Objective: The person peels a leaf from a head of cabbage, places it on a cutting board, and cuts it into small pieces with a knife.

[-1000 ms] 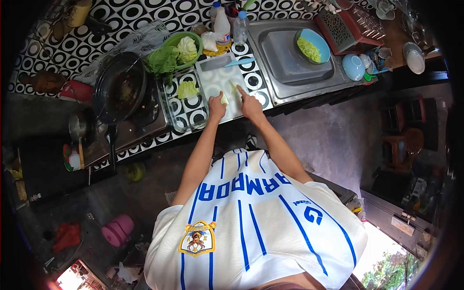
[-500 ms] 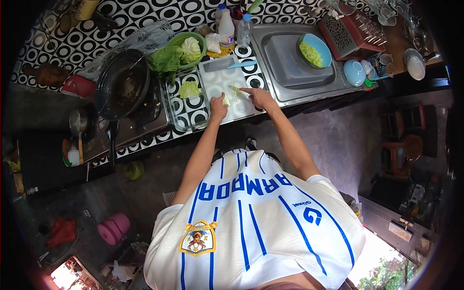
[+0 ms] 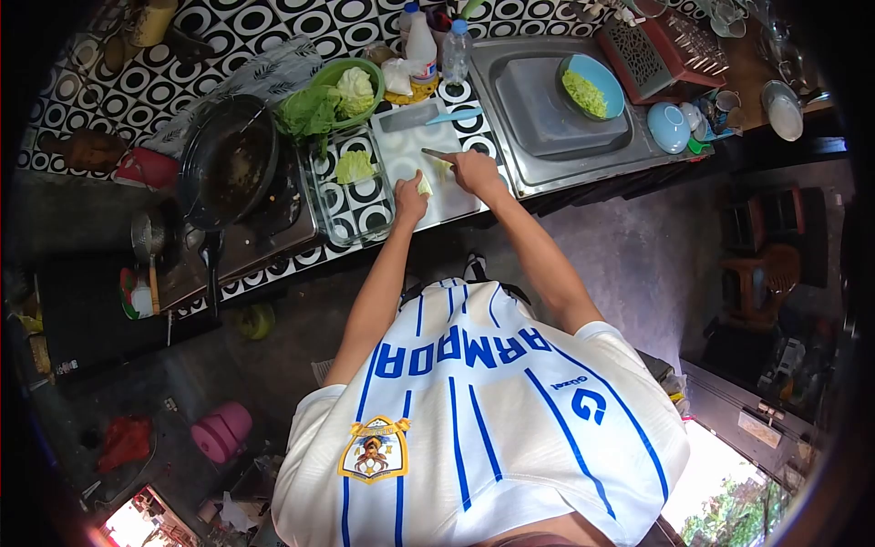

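My left hand (image 3: 410, 199) is closed at the left part of a pale cutting board (image 3: 447, 205), pinching a small piece of cabbage (image 3: 424, 186). To its right, my right hand (image 3: 478, 173) is closed around a small knife (image 3: 436, 153), whose thin dark end sticks out leftward over the board; its handle is hidden in the fingers. Small pale-green shreds lie under that hand. Across the far end of the board rests a cleaver (image 3: 410, 118) with a light-blue handle. Left of the board, a cabbage leaf (image 3: 354, 167) lies in a clear glass dish (image 3: 342, 239).
A green bowl (image 3: 379, 91) holds cabbage and leafy greens behind the dish. On the right, a blue bowl (image 3: 616, 82) of chopped greens stands on an upturned grey tub (image 3: 556, 137) in the sink. Bottles (image 3: 456, 55) stand behind the board; a black wok (image 3: 228, 164) sits on the stove.
My right hand has shifted left and slightly away from me, with the knife now pointing further over the board. My left hand stays almost in place.
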Demonstrator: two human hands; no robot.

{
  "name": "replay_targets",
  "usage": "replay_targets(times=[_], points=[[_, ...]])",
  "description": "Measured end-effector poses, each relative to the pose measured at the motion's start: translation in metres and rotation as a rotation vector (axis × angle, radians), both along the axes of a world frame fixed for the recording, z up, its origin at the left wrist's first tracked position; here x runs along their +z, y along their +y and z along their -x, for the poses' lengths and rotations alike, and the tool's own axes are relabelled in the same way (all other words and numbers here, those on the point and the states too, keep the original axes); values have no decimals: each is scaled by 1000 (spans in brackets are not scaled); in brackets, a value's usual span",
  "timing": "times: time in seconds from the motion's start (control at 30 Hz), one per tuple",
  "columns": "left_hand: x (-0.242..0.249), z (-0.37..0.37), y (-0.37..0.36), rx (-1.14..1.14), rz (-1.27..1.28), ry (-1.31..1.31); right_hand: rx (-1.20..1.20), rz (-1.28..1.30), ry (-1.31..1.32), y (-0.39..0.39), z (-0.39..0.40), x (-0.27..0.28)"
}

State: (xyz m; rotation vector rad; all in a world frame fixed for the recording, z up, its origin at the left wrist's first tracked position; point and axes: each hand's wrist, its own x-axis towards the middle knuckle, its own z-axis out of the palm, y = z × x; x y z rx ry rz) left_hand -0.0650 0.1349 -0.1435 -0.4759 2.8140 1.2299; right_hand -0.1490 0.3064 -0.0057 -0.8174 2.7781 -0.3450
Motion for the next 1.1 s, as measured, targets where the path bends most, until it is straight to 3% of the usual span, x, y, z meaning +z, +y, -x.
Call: replay_targets(times=[0.2,0.3,0.47,1.1], points=[[2,-2,3,38,37,40,-2,-121,12,0,1,-2],[7,-5,5,39,0,59,-104,78,-53,6,-25,4],[3,-4,2,17,19,105,-143,294,-230,8,-66,-34],[9,6,0,-58,123,16,-134,511,-230,-21,-85,-47]])
